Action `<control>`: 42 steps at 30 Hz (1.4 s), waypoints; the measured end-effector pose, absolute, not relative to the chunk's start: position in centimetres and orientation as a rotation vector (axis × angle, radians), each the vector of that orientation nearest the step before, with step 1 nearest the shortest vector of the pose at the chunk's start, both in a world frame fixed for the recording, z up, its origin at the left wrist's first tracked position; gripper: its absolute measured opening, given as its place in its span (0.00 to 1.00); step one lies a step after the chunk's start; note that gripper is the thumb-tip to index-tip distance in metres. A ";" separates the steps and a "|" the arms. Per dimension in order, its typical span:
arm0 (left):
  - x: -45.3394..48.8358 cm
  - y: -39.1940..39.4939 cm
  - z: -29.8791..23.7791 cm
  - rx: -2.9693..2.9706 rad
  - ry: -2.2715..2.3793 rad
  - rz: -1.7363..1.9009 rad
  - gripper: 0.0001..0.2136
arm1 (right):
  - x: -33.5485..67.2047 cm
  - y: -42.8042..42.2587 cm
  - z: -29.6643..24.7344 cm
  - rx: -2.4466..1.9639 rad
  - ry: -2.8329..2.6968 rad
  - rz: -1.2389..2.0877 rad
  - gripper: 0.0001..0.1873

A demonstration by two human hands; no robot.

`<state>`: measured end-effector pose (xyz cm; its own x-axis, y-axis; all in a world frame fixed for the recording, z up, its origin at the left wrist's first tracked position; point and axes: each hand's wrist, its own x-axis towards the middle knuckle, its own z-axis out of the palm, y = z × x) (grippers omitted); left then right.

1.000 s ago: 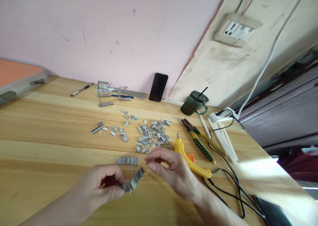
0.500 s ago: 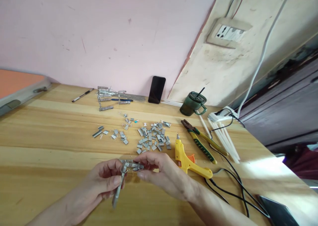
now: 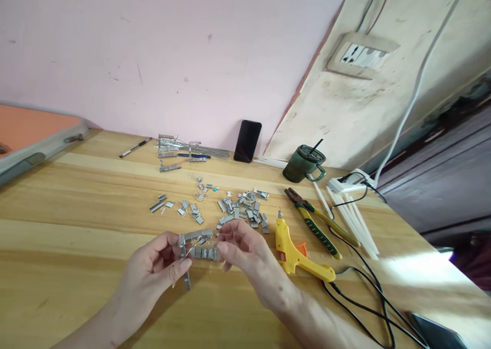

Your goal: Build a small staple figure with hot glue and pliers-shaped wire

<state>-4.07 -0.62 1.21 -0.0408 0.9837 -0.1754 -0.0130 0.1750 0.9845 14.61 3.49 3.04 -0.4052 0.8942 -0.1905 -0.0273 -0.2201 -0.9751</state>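
Note:
My left hand (image 3: 153,270) grips a frame (image 3: 195,235) of small grey metal clips joined in rows, with bent wire between two of its arms. Its thumb presses on the corner, and one short arm points down below the thumb. At the frame's right end is my right hand (image 3: 245,249), fingers curled, the thumb tip by the lower row of clips. A thin pale strand shows near its index finger; what the fingertips hold is too small to tell. Beyond the hands lies a loose pile of metal clips (image 3: 251,208).
On the right lie a yellow glue gun (image 3: 293,254), pliers (image 3: 314,226), white glue sticks (image 3: 355,224) and black cable. A green mug (image 3: 303,164) and a phone (image 3: 247,141) stand near the wall. Further left are wires with more clip frames (image 3: 169,155) and a pen (image 3: 135,147).
The frame has been turned in my left hand, so its row of clips now faces up. My right hand has shifted slightly at the frame's right end. The view has moved slightly left.

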 end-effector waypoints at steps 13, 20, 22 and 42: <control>-3.8 -1.4 0.5 1.694 1.461 1.108 0.01 | 12.4 3.1 2.4 -0.882 -1.210 1.979 0.16; -4.3 -1.3 -0.3 1.860 1.435 1.124 0.01 | 12.2 3.2 2.1 -0.925 -1.158 1.983 0.11; -4.5 -1.3 -0.4 1.920 1.424 1.113 0.01 | 12.1 3.2 2.0 -0.907 -1.128 2.017 0.11; -6.2 0.2 0.4 1.243 1.536 1.211 0.12 | 21.2 3.9 3.8 -1.329 -2.384 0.408 0.15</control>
